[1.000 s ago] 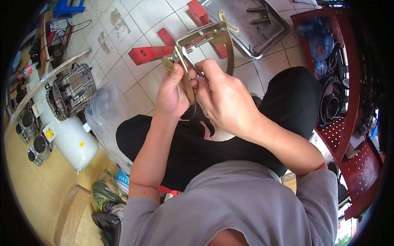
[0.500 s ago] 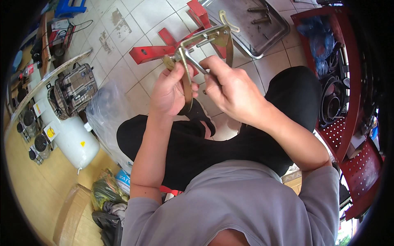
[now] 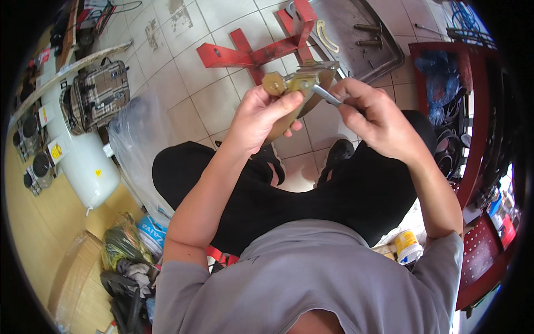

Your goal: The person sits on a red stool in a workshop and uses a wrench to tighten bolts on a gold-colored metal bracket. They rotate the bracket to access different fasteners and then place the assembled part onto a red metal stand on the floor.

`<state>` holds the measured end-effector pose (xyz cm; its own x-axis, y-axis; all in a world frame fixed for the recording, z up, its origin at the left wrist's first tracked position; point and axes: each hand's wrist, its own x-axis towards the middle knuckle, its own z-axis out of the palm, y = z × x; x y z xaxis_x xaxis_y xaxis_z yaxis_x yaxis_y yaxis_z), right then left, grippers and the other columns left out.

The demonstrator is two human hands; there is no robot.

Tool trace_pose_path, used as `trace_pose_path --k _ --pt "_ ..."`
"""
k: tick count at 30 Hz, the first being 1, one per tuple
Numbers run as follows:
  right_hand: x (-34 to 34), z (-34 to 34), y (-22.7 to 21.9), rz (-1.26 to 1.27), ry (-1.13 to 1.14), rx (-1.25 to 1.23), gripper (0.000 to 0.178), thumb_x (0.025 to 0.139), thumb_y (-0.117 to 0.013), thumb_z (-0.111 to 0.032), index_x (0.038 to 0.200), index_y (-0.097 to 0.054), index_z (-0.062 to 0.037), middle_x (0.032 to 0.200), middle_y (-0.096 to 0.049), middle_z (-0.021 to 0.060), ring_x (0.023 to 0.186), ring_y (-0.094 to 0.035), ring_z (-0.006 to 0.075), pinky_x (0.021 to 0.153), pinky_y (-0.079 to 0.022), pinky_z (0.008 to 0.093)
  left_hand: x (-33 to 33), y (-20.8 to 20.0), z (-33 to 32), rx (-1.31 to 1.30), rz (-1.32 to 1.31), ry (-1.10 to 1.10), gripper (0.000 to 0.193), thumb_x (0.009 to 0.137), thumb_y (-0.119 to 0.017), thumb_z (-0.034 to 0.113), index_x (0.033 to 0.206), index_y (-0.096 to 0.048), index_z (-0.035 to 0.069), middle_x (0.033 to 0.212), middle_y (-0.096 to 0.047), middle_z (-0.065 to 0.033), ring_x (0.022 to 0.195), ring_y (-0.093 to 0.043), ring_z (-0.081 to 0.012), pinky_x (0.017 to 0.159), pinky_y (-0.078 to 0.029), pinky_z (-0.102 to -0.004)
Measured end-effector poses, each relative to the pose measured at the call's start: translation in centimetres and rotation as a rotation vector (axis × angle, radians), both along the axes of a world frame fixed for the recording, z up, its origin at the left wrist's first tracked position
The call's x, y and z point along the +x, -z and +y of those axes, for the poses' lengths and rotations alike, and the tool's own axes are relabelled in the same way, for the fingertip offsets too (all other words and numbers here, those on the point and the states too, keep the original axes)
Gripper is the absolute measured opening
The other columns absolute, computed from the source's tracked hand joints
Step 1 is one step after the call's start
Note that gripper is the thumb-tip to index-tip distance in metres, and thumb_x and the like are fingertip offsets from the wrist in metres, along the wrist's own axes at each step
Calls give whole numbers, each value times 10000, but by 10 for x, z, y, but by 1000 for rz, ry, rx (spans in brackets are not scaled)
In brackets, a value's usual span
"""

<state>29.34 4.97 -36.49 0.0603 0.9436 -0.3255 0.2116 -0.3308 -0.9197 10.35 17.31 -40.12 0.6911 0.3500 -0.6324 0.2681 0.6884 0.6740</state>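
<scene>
1. The fingers [image 3: 278,106] of the left hand [image 3: 261,114] are wrapped around a brass-coloured metal bracket [image 3: 297,83]; this grip should remain firm.
2. The right hand [image 3: 370,114] pinches a thin silver tool [image 3: 325,96] against the bracket; better to keep it straight.
3. The bracket is in the air, just in front of the red metal frame [image 3: 250,55] on the floor.

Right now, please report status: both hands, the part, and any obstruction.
Left hand grips brass-coloured metal bracket. Right hand holds thin silver tool against it. Red metal frame and grey tray on floor beyond, apart from hands.
</scene>
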Motion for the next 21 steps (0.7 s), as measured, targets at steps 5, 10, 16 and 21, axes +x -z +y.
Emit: trace_pose_path --k 5,10,16,21 --pt "29 4 -14 20 -184 -204 153 840 -634 -88 948 -575 3 538 -437 20 496 -347 73 467 -294 275 3 -9 -5 96 -18 148 283 858 -695 287 982 -634 41 790 -615 10 605 -597 -70 484 -454 -189" --pt "43 23 -34 -52 -334 -275 134 831 -640 -68 928 -606 17 556 -458 19 503 -356 75 467 -294 283 4 -10 -8 98 -47 178 248 861 -694 273 952 -632 51 770 -592 11 611 -608 -88 494 -467 -210" --pt "31 17 -21 -78 -180 -128 108 835 -631 -60 877 -567 16 550 -453 27 517 -352 86 469 -301 292 5 -8 -6 92 -71 60 241 874 -679 262 959 -627 42 779 -597 5 612 -611 -97 493 -472 -217" --pt "-8 7 -5 -37 77 -62 55 885 -574 -37 899 -523 -21 531 -395 -5 519 -329 39 462 -282 257 6 -4 -11 -24 -169 -128 224 898 -644 253 975 -615 44 803 -608 -13 618 -619 -116 502 -489 -240"
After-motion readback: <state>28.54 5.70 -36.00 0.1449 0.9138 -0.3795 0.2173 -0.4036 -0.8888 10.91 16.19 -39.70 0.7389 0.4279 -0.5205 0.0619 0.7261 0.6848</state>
